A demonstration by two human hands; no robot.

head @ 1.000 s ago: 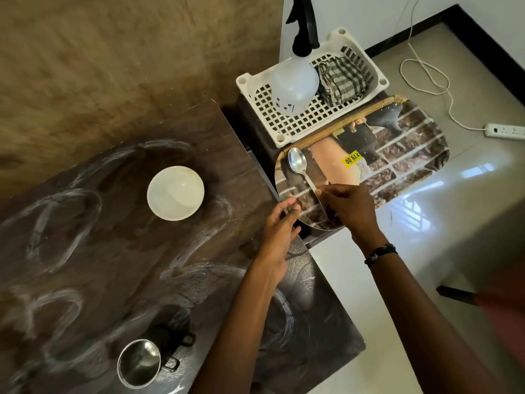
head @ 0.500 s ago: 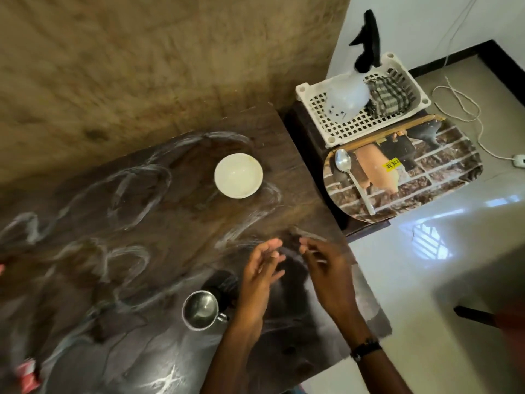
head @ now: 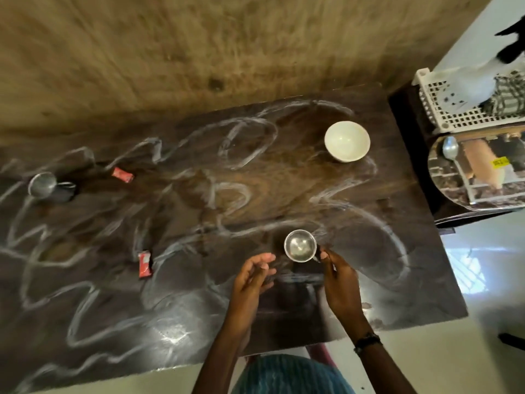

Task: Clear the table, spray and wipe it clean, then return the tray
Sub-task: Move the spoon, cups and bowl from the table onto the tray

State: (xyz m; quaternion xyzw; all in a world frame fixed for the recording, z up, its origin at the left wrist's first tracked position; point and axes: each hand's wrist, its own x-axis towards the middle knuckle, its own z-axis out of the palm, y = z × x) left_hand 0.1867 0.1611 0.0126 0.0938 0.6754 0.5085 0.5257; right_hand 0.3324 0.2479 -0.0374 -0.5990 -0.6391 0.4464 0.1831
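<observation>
Right hand (head: 339,282): reaches to the handle side of the near steel cup (head: 300,245); its fingertips are at the cup's dark handle and seem to pinch it, though blur keeps the grip from being certain.
Left hand (head: 252,280): released, fingers loosely spread and slightly bent, holding nothing, hovering just left of the near steel cup without touching it.
Near steel cup: upright on the table (head: 199,322), mouth up, near the front edge and right of centre.
Tray (head: 480,200): off the table, on a lower dark stand to the right, below the white basket (head: 431,109); a spoon (head: 450,149) lies on its left part.
White bowl (head: 347,141): upright on the table toward the back right corner, well apart from both hands.
Far steel cup (head: 42,184): at the table's left side, blurred.
Red wrappers: one (head: 122,175) lies right of the far steel cup, another (head: 144,264) sits nearer the front, left of the left hand.
Table surface: dark, covered in white looping smears.
Edges: the back edge meets the brown wall (head: 199,52); the right edge runs beside the stand; the front edge is just below the forearms.
Open room: a broad bare stretch lies between the near steel cup and the white bowl, and another between the cup and the right edge.
Basket contents: a pale spray bottle (head: 471,86) and a checked cloth (head: 508,98), both partly cut off.
</observation>
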